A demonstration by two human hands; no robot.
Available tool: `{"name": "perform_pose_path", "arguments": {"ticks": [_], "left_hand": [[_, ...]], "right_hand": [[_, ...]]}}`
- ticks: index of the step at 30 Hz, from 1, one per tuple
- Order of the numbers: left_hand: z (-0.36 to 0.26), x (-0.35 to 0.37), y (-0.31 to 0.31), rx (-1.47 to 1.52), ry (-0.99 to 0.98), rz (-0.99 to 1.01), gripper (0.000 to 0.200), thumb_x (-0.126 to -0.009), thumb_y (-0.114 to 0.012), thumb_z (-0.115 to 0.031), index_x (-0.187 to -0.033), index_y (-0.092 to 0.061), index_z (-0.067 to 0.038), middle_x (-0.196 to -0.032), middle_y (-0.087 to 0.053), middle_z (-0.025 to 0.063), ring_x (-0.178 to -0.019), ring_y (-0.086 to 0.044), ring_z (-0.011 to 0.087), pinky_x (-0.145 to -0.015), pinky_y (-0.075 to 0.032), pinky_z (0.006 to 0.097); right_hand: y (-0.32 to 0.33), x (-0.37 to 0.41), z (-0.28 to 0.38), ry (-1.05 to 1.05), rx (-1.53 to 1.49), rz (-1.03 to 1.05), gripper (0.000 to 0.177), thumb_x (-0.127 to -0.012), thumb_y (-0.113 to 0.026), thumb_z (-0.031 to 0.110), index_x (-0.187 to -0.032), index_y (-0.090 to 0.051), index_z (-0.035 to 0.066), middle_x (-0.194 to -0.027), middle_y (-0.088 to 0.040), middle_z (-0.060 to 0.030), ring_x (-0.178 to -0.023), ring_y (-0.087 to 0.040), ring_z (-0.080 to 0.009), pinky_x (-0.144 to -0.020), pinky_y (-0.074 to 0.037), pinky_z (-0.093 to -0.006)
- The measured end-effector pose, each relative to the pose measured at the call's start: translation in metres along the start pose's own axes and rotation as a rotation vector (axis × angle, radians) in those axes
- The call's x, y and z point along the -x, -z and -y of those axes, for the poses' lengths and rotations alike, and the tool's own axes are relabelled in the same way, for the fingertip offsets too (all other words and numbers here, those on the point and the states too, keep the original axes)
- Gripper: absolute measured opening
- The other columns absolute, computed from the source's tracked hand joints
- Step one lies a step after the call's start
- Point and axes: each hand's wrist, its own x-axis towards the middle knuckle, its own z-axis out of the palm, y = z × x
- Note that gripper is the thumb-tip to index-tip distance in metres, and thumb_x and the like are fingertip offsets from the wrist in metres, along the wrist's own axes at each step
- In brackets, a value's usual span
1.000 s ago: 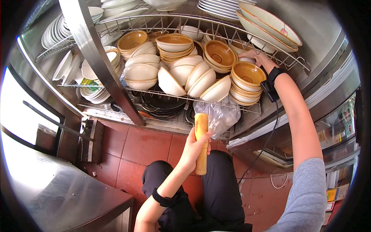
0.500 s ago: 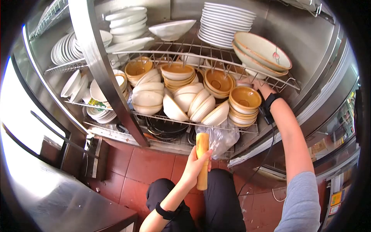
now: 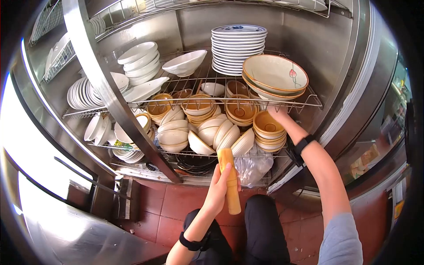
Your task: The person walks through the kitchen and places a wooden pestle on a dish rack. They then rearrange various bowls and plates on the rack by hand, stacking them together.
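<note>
My left hand [image 3: 219, 185] is wrapped round a short, pale wooden rod [image 3: 232, 198] with a ridged middle, held nearly upright in front of the cabinet. My right hand [image 3: 277, 113] reaches in beneath the upper wire rack, behind a stack of brown-lined bowls [image 3: 269, 126]. Its fingers are hidden there, so what they touch does not show. Right above it on the rack sit two large nested bowls [image 3: 274, 73] with a red flower inside. Left of the reaching hand, more brown-and-cream bowls [image 3: 240, 108] are stacked or tipped on the lower rack.
White plates [image 3: 238, 48] and white bowls [image 3: 140, 62] stand on the upper wire rack [image 3: 194, 95]. A steel post [image 3: 112, 95] crosses the cabinet front at left. A clear plastic bag [image 3: 251, 170] and black pans [image 3: 196, 163] lie at the bottom, above red floor tiles [image 3: 154, 216].
The view has tilted up, showing more of the top rack. My right hand remains deep in the shelf, its wrist slightly further left. My left hand still holds the wooden rod, now tilted a little.
</note>
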Motion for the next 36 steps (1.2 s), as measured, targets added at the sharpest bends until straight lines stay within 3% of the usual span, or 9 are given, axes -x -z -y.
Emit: {"name": "perform_pose_path", "arguments": {"ticks": [4, 8, 13, 16, 26, 28, 30, 31, 36], "left_hand": [[-0.017, 0.003, -0.009, -0.085, -0.121, -0.051, 0.029, -0.095, -0.048, -0.026, -0.116, -0.046, -0.006, -0.095, -0.053, 0.0019, -0.086, -0.051, 0.0099, -0.078, -0.042, 0.0256], [-0.037, 0.011, -0.018, -0.079, -0.213, 0.048, 0.038, -0.091, -0.056, -0.019, -0.124, -0.044, -0.003, -0.109, -0.053, 0.0013, -0.1, -0.048, 0.0087, -0.089, -0.037, 0.0254], [-0.047, 0.001, -0.047, -0.078, -0.332, 0.003, 0.038, -0.09, -0.054, -0.01, -0.124, -0.042, -0.001, -0.109, -0.055, 0.0082, -0.105, -0.053, 0.0193, -0.095, -0.04, 0.0347], [-0.055, -0.003, -0.069, -0.102, -0.345, 0.014, 0.037, -0.09, -0.055, -0.011, -0.123, -0.042, 0.0, -0.111, -0.054, 0.0086, -0.106, -0.053, 0.0194, -0.095, -0.04, 0.0349], [-0.106, -0.031, -0.13, -0.504, -0.448, 0.261, 0.042, -0.09, -0.057, -0.024, -0.121, -0.045, 0.002, -0.114, -0.055, 0.0075, -0.108, -0.05, 0.0133, -0.096, -0.039, 0.0291], [-0.117, -0.038, -0.118, -0.739, -0.574, 0.113, 0.037, -0.09, -0.056, -0.027, -0.115, -0.05, 0.0, -0.11, -0.056, 0.0085, -0.104, -0.053, 0.0162, -0.091, -0.042, 0.031], [-0.127, -0.06, -0.087, -1.445, -1.142, -0.245, 0.03, -0.086, -0.06, -0.025, -0.105, -0.056, -0.002, -0.104, -0.056, 0.0097, -0.098, -0.054, 0.0243, -0.086, -0.043, 0.0352], [-0.135, -0.071, -0.071, -1.544, -1.216, -0.336, 0.027, -0.083, -0.062, -0.024, -0.1, -0.057, -0.003, -0.102, -0.056, 0.0101, -0.096, -0.053, 0.0271, -0.084, -0.043, 0.037], [-0.148, -0.083, -0.009, -1.725, -1.178, -0.515, 0.021, -0.082, -0.06, -0.025, -0.086, -0.06, -0.004, -0.084, -0.056, 0.0084, -0.085, -0.053, 0.0283, -0.076, -0.043, 0.0382]], "right_hand": [[0.022, 0.085, 0.028, 0.264, -0.152, -0.47, 0.035, -0.082, -0.059, 0.015, -0.113, -0.052, 0.001, -0.109, -0.053, -0.0211, -0.108, -0.047, -0.037, -0.092, -0.038, -0.0456], [0.054, 0.177, 0.046, 0.542, -0.706, -0.157, 0.025, -0.086, -0.056, 0.011, -0.109, -0.051, 0.001, -0.105, -0.057, -0.0161, -0.098, -0.055, -0.0317, -0.085, -0.043, -0.0373], [0.064, 0.221, 0.043, 0.351, -1.162, 0.457, 0.027, -0.09, -0.054, 0.015, -0.114, -0.05, 0.002, -0.099, -0.061, -0.0115, -0.087, -0.061, -0.0183, -0.075, -0.047, -0.031], [0.082, 0.227, 0.037, 0.389, -1.549, 0.578, 0.032, -0.088, -0.058, 0.012, -0.117, -0.048, 0.002, -0.096, -0.063, -0.0092, -0.082, -0.06, -0.0141, -0.073, -0.047, -0.0274], [0.143, 0.217, -0.006, 0.334, -1.348, 0.234, 0.037, -0.083, -0.063, 0.005, -0.117, -0.047, -0.001, -0.081, -0.057, -0.0015, -0.06, -0.05, -0.0047, -0.053, -0.041, -0.0192], [0.142, 0.215, -0.007, 0.32, -1.386, 0.239, 0.036, -0.084, -0.061, 0.005, -0.118, -0.047, -0.001, -0.081, -0.058, -0.0022, -0.061, -0.051, -0.0052, -0.053, -0.042, -0.0196], [0.141, 0.213, -0.003, 0.298, -1.417, 0.248, 0.036, -0.085, -0.06, 0.005, -0.118, -0.047, -0.001, -0.081, -0.058, -0.0023, -0.062, -0.051, -0.0054, -0.053, -0.043, -0.0198], [0.136, 0.211, -0.001, 0.316, -1.409, 0.238, 0.035, -0.085, -0.059, 0.006, -0.118, -0.047, -0.001, -0.08, -0.058, -0.0024, -0.062, -0.051, -0.0055, -0.053, -0.043, -0.0199], [0.126, 0.214, 0.015, 0.319, -1.386, 0.203, 0.034, -0.085, -0.059, 0.007, -0.116, -0.049, -0.001, -0.08, -0.056, -0.0012, -0.061, -0.049, -0.0045, -0.052, -0.041, -0.0191]]}}
